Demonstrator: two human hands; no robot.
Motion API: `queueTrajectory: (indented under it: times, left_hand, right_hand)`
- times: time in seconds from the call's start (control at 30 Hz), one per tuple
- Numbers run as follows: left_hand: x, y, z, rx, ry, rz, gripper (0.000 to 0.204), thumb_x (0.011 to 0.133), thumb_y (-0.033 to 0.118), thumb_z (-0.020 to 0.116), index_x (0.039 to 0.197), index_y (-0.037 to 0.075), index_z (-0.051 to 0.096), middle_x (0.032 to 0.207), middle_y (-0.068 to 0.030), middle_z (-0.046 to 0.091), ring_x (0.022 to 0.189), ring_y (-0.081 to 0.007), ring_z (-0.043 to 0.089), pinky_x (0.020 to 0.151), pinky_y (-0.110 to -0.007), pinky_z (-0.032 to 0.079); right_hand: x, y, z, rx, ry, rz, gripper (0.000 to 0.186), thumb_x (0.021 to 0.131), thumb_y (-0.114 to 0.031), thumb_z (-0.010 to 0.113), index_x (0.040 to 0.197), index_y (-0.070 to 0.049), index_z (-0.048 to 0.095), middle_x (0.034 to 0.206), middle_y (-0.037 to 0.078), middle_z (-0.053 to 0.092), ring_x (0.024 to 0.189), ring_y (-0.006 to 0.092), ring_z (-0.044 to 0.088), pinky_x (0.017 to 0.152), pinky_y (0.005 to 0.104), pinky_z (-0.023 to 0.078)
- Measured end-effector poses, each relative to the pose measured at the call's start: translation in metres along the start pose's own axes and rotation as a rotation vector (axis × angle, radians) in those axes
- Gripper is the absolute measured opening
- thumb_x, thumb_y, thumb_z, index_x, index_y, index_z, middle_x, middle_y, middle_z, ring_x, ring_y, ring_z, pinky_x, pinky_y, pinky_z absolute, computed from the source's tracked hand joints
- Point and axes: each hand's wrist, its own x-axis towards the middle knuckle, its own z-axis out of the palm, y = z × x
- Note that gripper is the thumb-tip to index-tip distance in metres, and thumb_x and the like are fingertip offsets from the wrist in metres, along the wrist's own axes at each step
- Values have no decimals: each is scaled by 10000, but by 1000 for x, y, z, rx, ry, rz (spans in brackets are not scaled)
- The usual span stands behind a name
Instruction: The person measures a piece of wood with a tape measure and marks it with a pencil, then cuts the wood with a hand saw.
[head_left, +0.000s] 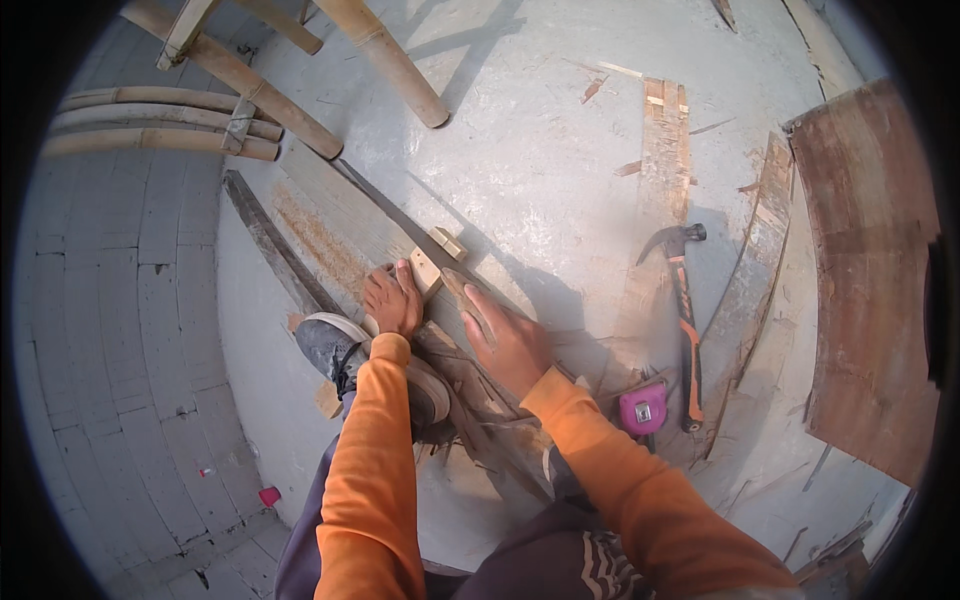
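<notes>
My left hand presses down on a short, pale wood block that lies across a wide grey board. Its fingers grip the block, and part of the block is hidden under the palm. Close by on the right, my right hand is wrapped around the wooden handle of what looks like a handsaw. The dark, narrow blade appears nearly edge-on and points up and left along the board. Sawdust covers part of the board. A small wood offcut lies beyond the block.
A claw hammer and a pink tape measure lie to the right. Bamboo poles stand at the upper left. Planks and a brown panel lie farther right. My shoe rests against the board.
</notes>
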Motion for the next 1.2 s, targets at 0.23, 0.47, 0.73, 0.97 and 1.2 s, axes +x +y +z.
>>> queueTrajectory:
  times: [0.23, 0.47, 0.73, 0.97, 1.2]
  left_hand:
    - [-8, 7, 6, 69, 53, -4, 470, 1037, 448, 424, 1043, -2, 562, 1084, -217, 528, 1087, -391, 480, 983, -506, 332]
    - [9, -8, -12, -68, -92, 0, 485, 1027, 468, 442, 1067, -7, 532, 1107, -216, 508, 1082, -387, 478, 977, -499, 338]
    - [-21, -2, -14, -280, -41, -73, 414, 1008, 411, 520, 986, -2, 539, 1004, -222, 550, 997, -384, 535, 897, -496, 394]
    - [-9, 3, -16, -150, -44, -193, 399, 1001, 430, 472, 1013, 34, 523, 1022, -209, 601, 1031, -358, 590, 880, -502, 438]
    - [-1, -7, -39, -134, -298, -281, 641, 970, 550, 443, 1276, -13, 416, 974, -257, 713, 940, -390, 702, 912, -474, 471]
  right_hand:
    - [3, 6, 4, 31, 70, -36, 358, 896, -132, 704, 1234, -29, 646, 877, 177, 729, 704, 318, 715, 563, 376, 560]
    - [18, -9, 10, 60, 44, -47, 338, 897, -47, 687, 1215, 59, 651, 998, 261, 718, 870, 364, 737, 714, 373, 581]
    - [-4, -15, -12, -64, -74, 33, 320, 921, -21, 648, 1223, 84, 644, 1068, 275, 712, 972, 315, 735, 833, 348, 565]
    - [-7, -26, -5, -51, -74, 169, 324, 981, -77, 591, 1252, 96, 626, 1088, 231, 723, 980, 222, 706, 865, 318, 540]
    - [-3, -39, -20, -111, -260, 50, 441, 1033, -175, 519, 1422, 32, 496, 1223, 255, 668, 1081, 240, 674, 958, 348, 497]
